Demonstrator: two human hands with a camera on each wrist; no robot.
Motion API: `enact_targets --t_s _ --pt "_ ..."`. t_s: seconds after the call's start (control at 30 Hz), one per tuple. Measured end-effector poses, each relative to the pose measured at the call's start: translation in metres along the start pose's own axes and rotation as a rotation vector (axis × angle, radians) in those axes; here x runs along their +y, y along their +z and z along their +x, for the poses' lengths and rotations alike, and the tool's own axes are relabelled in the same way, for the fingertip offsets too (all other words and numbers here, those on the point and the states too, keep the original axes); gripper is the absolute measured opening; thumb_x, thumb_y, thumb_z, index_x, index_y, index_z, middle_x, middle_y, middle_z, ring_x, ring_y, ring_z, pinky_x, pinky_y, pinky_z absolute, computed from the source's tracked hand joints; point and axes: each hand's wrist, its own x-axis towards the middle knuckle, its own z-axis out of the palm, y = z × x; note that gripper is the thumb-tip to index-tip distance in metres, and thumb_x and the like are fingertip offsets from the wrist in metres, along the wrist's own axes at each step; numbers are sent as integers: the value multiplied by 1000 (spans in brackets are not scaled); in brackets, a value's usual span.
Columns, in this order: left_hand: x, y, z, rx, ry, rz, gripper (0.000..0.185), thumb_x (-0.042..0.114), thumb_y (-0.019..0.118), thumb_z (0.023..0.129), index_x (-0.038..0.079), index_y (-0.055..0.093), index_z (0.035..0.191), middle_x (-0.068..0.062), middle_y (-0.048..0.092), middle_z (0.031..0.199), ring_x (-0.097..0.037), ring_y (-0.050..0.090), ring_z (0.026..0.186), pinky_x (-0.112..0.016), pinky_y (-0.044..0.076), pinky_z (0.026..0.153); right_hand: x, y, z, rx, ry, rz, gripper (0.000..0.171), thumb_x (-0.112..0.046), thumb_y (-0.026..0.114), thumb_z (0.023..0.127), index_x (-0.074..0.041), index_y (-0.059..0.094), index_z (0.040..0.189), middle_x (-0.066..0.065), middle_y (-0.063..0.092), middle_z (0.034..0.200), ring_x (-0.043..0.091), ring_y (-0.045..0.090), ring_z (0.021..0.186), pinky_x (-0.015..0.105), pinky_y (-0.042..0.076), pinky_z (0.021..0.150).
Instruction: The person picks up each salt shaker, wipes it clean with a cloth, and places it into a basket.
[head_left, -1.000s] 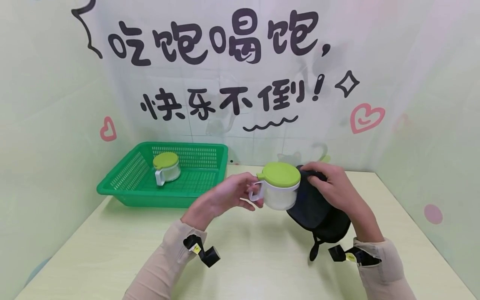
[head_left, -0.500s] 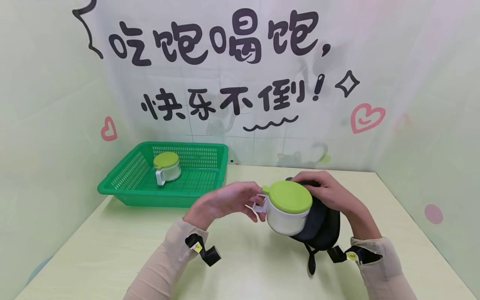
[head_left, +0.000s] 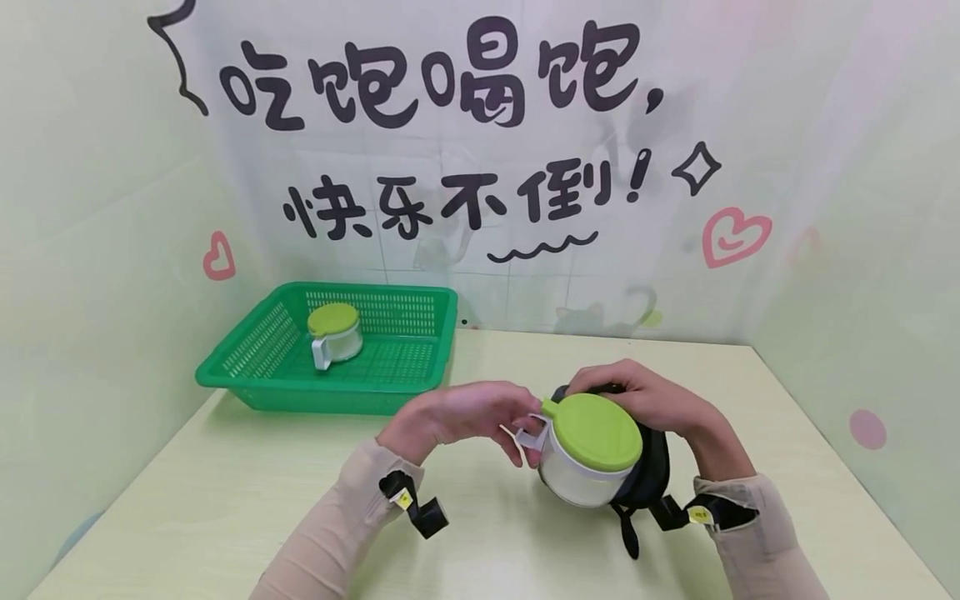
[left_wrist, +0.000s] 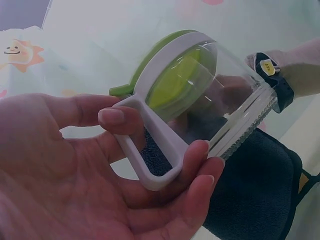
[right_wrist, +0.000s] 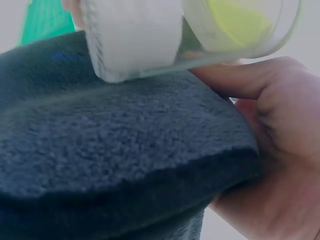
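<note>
A clear seasoning jar (head_left: pixel 588 479) with a green lid (head_left: pixel 597 432) and a white handle (left_wrist: pixel 159 145) is in my left hand (head_left: pixel 487 417). My left thumb and fingers grip that handle, and the jar tilts, its lid facing up toward the head camera. White contents show inside it in the right wrist view. My right hand (head_left: pixel 637 392) grips a dark fuzzy cloth (head_left: pixel 652 475) with black edging and a hanging loop. The cloth lies against the jar's far side and underside. In the right wrist view the cloth (right_wrist: pixel 125 135) spreads right under the jar's base.
A green plastic basket (head_left: pixel 322 400) stands at the back left of the pale table (head_left: pixel 465 533). Inside it sits a similar jar (head_left: pixel 335 337) with a green lid. Behind the table hangs a white printed backdrop (head_left: pixel 420 275).
Both hands have lowered toward me with the jar and the cloth. The jar has shifted right and tips more, and the cloth sits further behind it. The basket has not moved.
</note>
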Motion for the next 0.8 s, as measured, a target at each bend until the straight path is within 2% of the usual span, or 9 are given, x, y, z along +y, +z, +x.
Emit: enact_targets --t_s 0.13,0.3,0.4,0.53,0.7,0.8 --pt "1 -2 -2 16 9 -6 36 30 38 103 5 42 77 -4 70 86 -21 68 91 -34 59 83 -1 -1 0 13 19 -10 30 0 52 103 -14 73 118 5 73 113 20 68 105 30 54 97" --pt "2 -7 -7 107 24 -89 36 30 38 104 9 43 75 -5 71 88 -22 69 92 -35 58 83 -3 -3 -1 139 101 -69 33 1 52 101 -14 72 122 3 73 117 15 67 107 28 54 97" --pt "4 -10 -10 180 41 -145 36 30 37 104 10 41 75 -6 71 88 -23 69 92 -35 57 83 -5 -5 -4 228 130 -113 31 0 54 101 -11 71 124 2 72 119 12 66 107 26 54 95" --pt "8 -11 -12 300 60 -204 36 31 39 104 11 40 74 -7 69 86 -24 70 91 -36 56 82 -6 -8 -8 335 154 -173 27 -2 58 101 -6 69 125 1 70 117 10 65 99 23 54 87" --pt "13 -9 -11 453 80 -258 36 29 39 105 12 43 74 -8 69 84 -24 70 87 -36 57 79 -14 -10 -10 428 230 -221 29 -9 65 100 -3 68 128 11 70 121 6 62 95 20 52 82" --pt "14 -8 -9 536 88 -287 36 29 40 105 13 42 73 -7 67 88 -24 70 87 -35 56 78 -18 -10 -10 454 277 -231 33 -12 66 100 -1 66 131 18 68 130 3 62 102 17 51 87"
